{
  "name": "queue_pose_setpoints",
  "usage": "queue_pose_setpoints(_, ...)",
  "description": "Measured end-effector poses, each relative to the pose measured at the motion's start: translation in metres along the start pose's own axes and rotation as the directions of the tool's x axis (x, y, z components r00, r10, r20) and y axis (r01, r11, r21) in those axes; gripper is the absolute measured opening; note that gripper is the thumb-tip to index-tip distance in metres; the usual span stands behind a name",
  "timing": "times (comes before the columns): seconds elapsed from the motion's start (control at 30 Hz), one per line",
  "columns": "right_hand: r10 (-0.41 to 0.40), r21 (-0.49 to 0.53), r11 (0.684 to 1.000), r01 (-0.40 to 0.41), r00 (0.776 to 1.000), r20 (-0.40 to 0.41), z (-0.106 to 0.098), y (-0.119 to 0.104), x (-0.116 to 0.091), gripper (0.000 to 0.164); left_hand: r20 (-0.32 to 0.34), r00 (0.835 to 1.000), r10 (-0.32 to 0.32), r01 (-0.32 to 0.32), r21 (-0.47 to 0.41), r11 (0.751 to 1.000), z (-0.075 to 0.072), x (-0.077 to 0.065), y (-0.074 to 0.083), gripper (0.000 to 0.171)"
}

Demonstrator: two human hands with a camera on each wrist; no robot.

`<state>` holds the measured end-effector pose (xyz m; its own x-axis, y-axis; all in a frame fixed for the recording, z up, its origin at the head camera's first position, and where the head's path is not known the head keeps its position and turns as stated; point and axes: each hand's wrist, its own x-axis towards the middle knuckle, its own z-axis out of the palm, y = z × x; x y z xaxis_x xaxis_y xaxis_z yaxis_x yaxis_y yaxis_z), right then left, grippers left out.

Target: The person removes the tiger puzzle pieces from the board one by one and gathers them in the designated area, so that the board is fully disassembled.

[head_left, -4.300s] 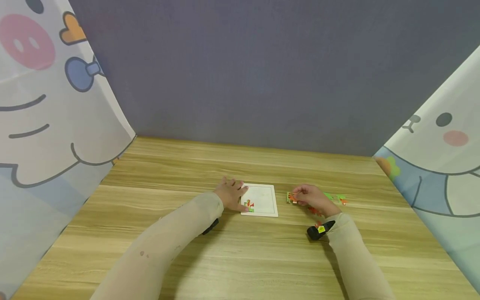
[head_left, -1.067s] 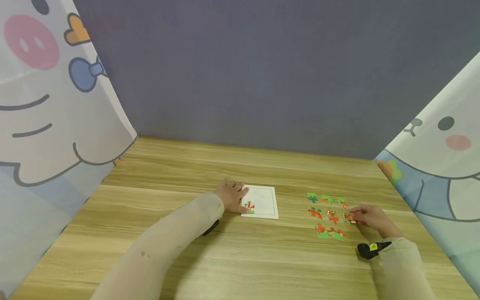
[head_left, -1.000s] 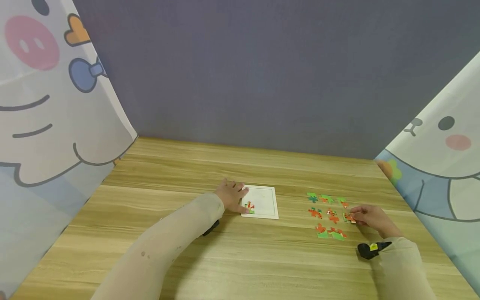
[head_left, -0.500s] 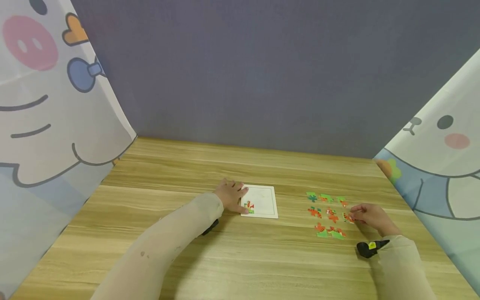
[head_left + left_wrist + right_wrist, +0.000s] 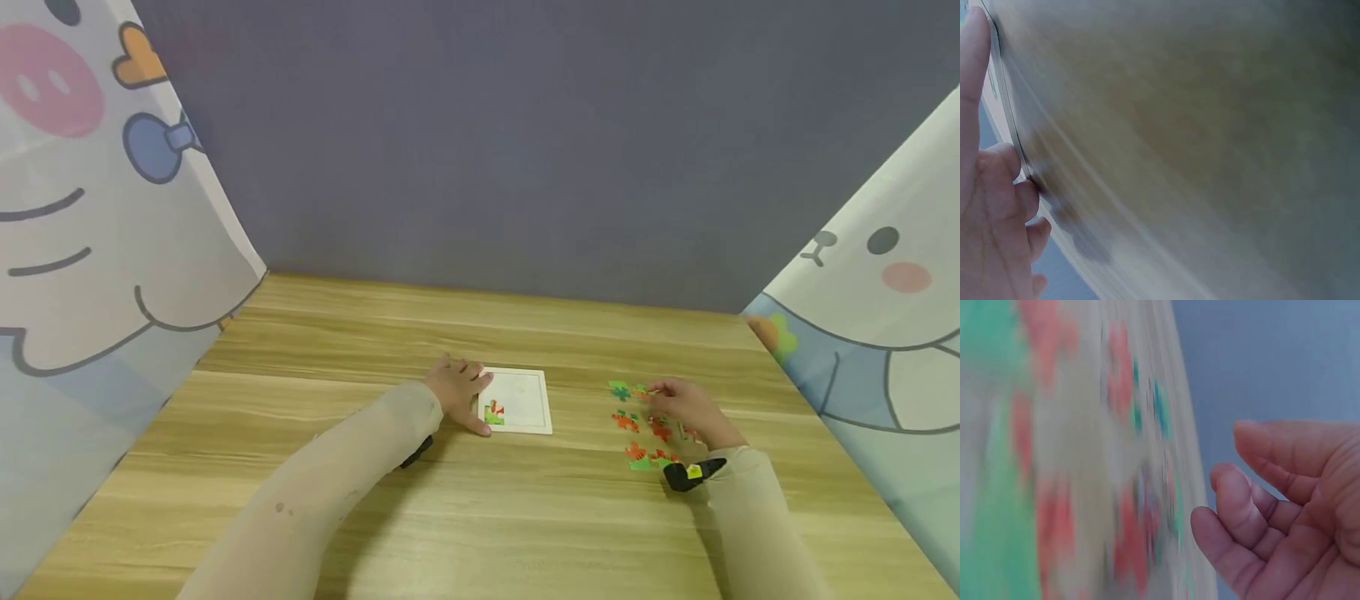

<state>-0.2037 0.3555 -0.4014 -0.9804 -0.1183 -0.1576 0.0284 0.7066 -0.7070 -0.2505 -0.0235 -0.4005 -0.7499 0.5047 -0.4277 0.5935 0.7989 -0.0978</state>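
My left hand [image 5: 457, 393] rests with spread fingers on the left edge of a white square puzzle tray [image 5: 545, 421]. A piece of red and green puzzle [image 5: 494, 412] lies in the tray's lower left corner, by my thumb. In the head view, my right hand [image 5: 693, 410] is over loose jigsaw pieces [image 5: 625, 422] in orange, red and green. Seen from the right wrist, its fingers [image 5: 1235, 506] are loosely bent and apart from the thumb, with nothing between them. The hand partly covers the rightmost pieces. Blur softens the pieces [image 5: 1125, 544] in that view.
The wooden table [image 5: 450, 525] meets a dark grey wall panel [image 5: 465, 150] at the back. Cartoon-printed curtains [image 5: 165, 250] flank both sides. Black wrist devices [image 5: 686, 475] sit at the sleeve cuffs.
My right hand carried a piece to the right side of the loose pieces, let it go, then moved left and away over the upper rows. My left thumb slid off the corner piece.
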Motion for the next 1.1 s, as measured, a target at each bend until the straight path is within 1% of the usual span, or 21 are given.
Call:
queue_pose_setpoints(0.1,-0.090,-0.073,0.993,0.090,0.996,0.006,0.013,-0.013,0.011,0.033,-0.011,1.000,0.005,-0.005,-0.008,1.000,0.000,-0.002,0.002,0.103)
queue_pose_setpoints(0.2,-0.140,-0.098,0.985,0.143,0.989,0.039,0.023,-0.023,0.019,0.031,-0.011,1.000,0.004,-0.004,-0.012,1.000,0.000,-0.002,0.005,0.103)
queue_pose_setpoints(0.3,-0.173,-0.085,0.980,0.180,0.981,0.085,0.029,-0.029,0.023,0.029,-0.004,1.000,0.000,0.000,-0.023,1.000,-0.001,-0.003,0.006,0.103)
queue_pose_setpoints(0.57,-0.222,-0.095,0.967,0.237,0.964,0.145,0.041,-0.044,0.031,0.029,0.003,1.000,-0.013,0.013,-0.018,1.000,-0.002,-0.004,0.005,0.102)
queue_pose_setpoints(0.73,-0.256,-0.061,0.961,0.270,0.951,0.173,0.051,-0.050,0.037,0.029,0.001,1.000,-0.012,0.012,-0.014,1.000,-0.001,-0.004,0.005,0.101)
queue_pose_setpoints(0.9,-0.304,-0.032,0.948,0.318,0.928,0.213,0.059,-0.058,0.040,0.029,0.004,1.000,-0.013,0.013,-0.019,1.000,-0.003,-0.006,0.005,0.101)
queue_pose_setpoints(1.1,-0.325,-0.028,0.938,0.346,0.904,0.279,0.069,-0.068,0.046,0.028,0.003,1.000,-0.021,0.021,-0.013,1.000,-0.004,-0.007,0.005,0.101)
